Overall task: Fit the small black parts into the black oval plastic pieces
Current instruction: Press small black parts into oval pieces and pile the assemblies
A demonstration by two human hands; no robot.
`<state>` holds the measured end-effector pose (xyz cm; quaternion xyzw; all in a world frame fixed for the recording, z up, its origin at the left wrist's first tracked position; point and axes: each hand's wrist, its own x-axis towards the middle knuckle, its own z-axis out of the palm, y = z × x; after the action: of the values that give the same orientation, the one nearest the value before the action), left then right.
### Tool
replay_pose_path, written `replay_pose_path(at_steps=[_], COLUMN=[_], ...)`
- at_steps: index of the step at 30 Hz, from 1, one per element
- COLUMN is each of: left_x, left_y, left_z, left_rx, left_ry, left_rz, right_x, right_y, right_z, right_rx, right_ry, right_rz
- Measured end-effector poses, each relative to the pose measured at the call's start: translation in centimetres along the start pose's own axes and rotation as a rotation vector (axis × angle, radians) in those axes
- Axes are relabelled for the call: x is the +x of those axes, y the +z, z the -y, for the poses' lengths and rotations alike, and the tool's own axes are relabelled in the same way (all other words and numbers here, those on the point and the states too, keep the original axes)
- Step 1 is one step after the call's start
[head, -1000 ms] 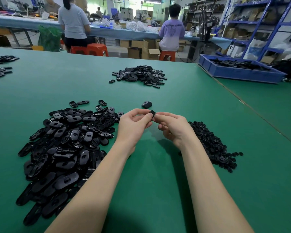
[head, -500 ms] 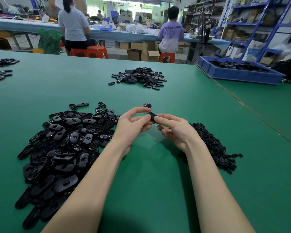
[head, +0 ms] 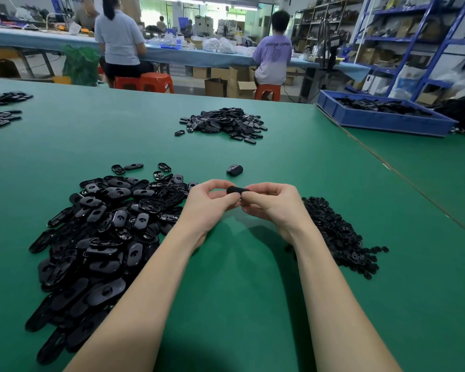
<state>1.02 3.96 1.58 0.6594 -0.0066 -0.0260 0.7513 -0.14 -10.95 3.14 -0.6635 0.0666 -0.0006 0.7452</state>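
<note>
Left hand and right hand pinch one black oval piece between fingertips, above green table. Blue bin far right holds black parts; small-parts heap beside right wrist.

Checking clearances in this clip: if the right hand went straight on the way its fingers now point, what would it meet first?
The right hand points left, so it would first meet the left hand, which pinches the same oval piece. Beyond lies the pile of oval pieces; depth there is unclear.

Black oval piece between fingertips
</note>
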Motion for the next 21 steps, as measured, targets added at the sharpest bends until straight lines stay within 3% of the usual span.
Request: replay_pose_path(at_steps=[13,16,21], left_x=[0.1,0.2,0.5], left_y=[-0.3,-0.9,-1.3], left_z=[0.0,-0.4,-0.2], left_rx=[0.134,0.334,0.688], left_ry=[0.068,0.215,0.381], left_rz=[-0.025,0.022,-0.057], right_x=[0.2,0.2,0.5], right_y=[0.7,0.7,0.9], right_z=[-0.9,-1.0,-1.5], right_rx=[0.032,0.196,0.327], right_ry=[-0.032,0.009,0.035], right_rz=[-0.046,-0.036,-0.087])
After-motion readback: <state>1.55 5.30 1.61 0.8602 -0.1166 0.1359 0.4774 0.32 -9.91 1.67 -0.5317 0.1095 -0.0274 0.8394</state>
